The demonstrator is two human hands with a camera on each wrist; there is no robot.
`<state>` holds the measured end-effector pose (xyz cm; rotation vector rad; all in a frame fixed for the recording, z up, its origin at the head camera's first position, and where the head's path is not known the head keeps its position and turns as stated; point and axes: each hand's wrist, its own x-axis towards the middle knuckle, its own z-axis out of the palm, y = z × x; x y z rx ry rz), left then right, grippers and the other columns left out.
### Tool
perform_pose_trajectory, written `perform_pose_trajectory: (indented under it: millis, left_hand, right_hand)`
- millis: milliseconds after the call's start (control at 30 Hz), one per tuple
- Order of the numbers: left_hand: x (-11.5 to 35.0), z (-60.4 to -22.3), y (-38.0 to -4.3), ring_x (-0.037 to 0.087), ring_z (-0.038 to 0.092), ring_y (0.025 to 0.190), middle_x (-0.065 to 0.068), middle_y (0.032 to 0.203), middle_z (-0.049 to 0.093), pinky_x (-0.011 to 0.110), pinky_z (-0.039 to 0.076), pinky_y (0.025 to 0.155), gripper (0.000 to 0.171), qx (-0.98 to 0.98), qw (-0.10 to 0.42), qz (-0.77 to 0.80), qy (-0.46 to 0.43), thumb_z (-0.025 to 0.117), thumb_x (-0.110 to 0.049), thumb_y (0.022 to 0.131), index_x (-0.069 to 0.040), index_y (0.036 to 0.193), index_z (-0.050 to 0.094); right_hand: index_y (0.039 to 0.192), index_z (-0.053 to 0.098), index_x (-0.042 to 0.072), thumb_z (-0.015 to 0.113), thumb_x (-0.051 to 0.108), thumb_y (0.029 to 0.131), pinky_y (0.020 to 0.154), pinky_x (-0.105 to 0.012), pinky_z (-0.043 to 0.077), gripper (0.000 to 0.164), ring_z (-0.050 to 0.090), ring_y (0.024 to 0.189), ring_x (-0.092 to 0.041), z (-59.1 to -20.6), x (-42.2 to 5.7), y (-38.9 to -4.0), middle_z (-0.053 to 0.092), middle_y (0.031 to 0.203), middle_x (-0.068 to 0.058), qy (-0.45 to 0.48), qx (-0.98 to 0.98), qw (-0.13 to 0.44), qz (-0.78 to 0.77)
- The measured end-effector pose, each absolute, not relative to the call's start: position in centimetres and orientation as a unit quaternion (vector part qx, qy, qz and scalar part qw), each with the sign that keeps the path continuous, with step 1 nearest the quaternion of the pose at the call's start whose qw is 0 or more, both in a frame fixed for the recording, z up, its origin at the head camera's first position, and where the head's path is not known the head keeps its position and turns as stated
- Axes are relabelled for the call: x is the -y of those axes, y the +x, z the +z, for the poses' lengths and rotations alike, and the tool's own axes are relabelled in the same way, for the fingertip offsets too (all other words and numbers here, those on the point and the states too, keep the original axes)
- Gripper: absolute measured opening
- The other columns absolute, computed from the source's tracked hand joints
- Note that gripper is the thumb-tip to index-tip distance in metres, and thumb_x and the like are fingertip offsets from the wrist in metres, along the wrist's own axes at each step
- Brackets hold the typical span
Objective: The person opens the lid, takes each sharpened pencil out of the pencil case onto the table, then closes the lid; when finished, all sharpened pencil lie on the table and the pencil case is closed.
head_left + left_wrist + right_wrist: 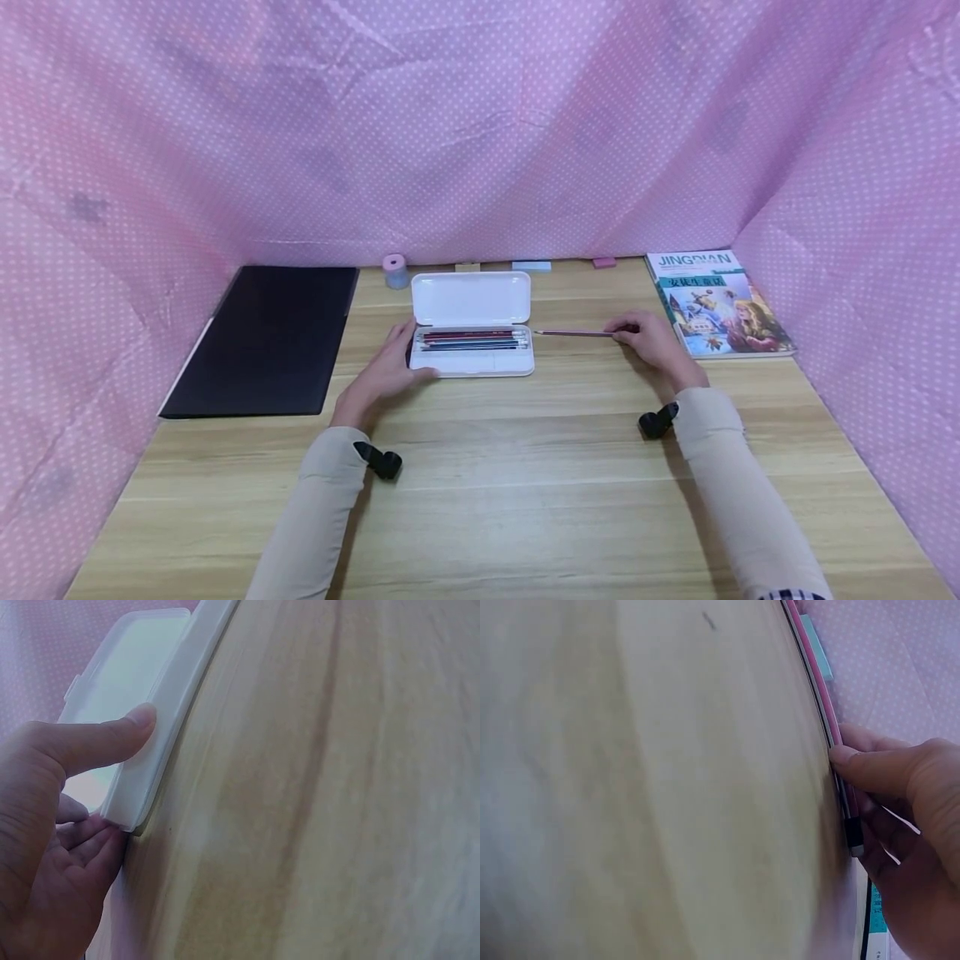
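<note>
An open white pencil case [476, 364] lies on the table, its lid [471, 298] raised at the back. Several red and blue pencils [474, 335] lie side by side inside it. My left hand [388, 367] grips the case's left end, with the thumb [112, 742] against its front wall and the fingers around the end. Between thumb and fingers my right hand [651, 340] pinches a dark pink-striped pencil [573, 333] near its eraser end. That pencil is level, its sharpened tip pointing left, close beside the case's right edge.
A black folder [270, 342] lies to the left, and a picture-covered book [723, 304] to the right. Along the back stand a pink and blue cylinder [395, 272], a tan block [467, 267], a light-blue block [531, 266] and a pink block [603, 262]. Pink dotted cloth [480, 133] encloses the table.
</note>
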<state>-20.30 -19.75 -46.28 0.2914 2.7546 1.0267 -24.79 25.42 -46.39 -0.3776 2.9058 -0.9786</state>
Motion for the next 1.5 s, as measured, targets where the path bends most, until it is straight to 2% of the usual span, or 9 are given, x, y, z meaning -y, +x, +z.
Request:
perform_pose_trajectory:
  millis: [333, 567, 767, 967, 1233, 1500]
  left_hand:
    - [19.8, -46.3, -20.4, 0.022, 0.026, 0.130, 0.007, 0.145, 0.023, 0.044, 0.022, 0.108, 0.103, -0.928, 0.091, 0.347, 0.099, 0.073, -0.044, 0.075, -0.025, 0.149, 0.004]
    - [19.7, -46.3, -20.4, 0.022, 0.029, 0.128, 0.007, 0.143, 0.025, 0.043, 0.024, 0.108, 0.102, -0.928, 0.090, 0.346, 0.102, 0.073, -0.043, 0.075, -0.024, 0.149, 0.007]
    - [19.7, -46.3, -20.4, 0.022, 0.028, 0.129, 0.007, 0.144, 0.024, 0.044, 0.023, 0.108, 0.102, -0.930, 0.090, 0.343, 0.099, 0.073, -0.044, 0.075, -0.023, 0.149, 0.007]
    - [19.7, -46.3, -20.4, 0.024, 0.029, 0.129, 0.009, 0.143, 0.026, 0.044, 0.023, 0.108, 0.103, -0.931, 0.080, 0.342, 0.104, 0.075, -0.042, 0.074, -0.020, 0.149, 0.009]
    - [19.7, -46.3, -20.4, 0.023, 0.029, 0.129, 0.009, 0.142, 0.027, 0.044, 0.024, 0.108, 0.103, -0.932, 0.078, 0.338, 0.104, 0.074, -0.043, 0.073, -0.021, 0.149, 0.009]
    - [19.7, -46.3, -20.4, 0.024, 0.030, 0.128, 0.010, 0.140, 0.028, 0.043, 0.025, 0.107, 0.103, -0.932, 0.078, 0.336, 0.110, 0.074, -0.043, 0.073, -0.021, 0.149, 0.008]
  right_hand:
    - [0.106, 0.066, 0.010, 0.061, 0.011, 0.088, 0.090, -0.048, 0.042, 0.019, 0.055, 0.103, -0.029, -45.4, -23.9, -24.6, 0.062, 0.108, -0.011, -0.138, -0.938, 0.018, -0.317]
    - [0.117, 0.059, 0.007, 0.063, 0.007, 0.085, 0.091, -0.045, 0.044, 0.032, 0.052, 0.106, -0.027, -44.5, -18.9, -24.6, 0.058, 0.114, -0.010, -0.194, -0.910, 0.002, -0.367]
    - [0.120, 0.056, 0.005, 0.061, 0.008, 0.087, 0.090, -0.038, 0.046, 0.034, 0.051, 0.109, -0.025, -44.1, -13.7, -24.4, 0.055, 0.116, -0.010, -0.250, -0.884, 0.017, -0.396]
    - [0.119, 0.057, 0.007, 0.060, 0.011, 0.089, 0.093, -0.036, 0.043, 0.031, 0.051, 0.107, -0.019, -44.1, -10.2, -24.1, 0.056, 0.115, -0.006, -0.281, -0.886, 0.042, -0.366]
    - [0.118, 0.058, 0.007, 0.059, 0.009, 0.089, 0.096, -0.033, 0.040, 0.029, 0.051, 0.107, -0.017, -44.6, -8.6, -24.3, 0.058, 0.113, -0.005, -0.296, -0.905, 0.052, -0.302]
    - [0.115, 0.060, 0.006, 0.057, 0.004, 0.090, 0.089, -0.033, 0.046, 0.026, 0.055, 0.097, -0.016, -44.9, -8.3, -24.6, 0.062, 0.105, -0.005, -0.291, -0.901, 0.075, -0.313]
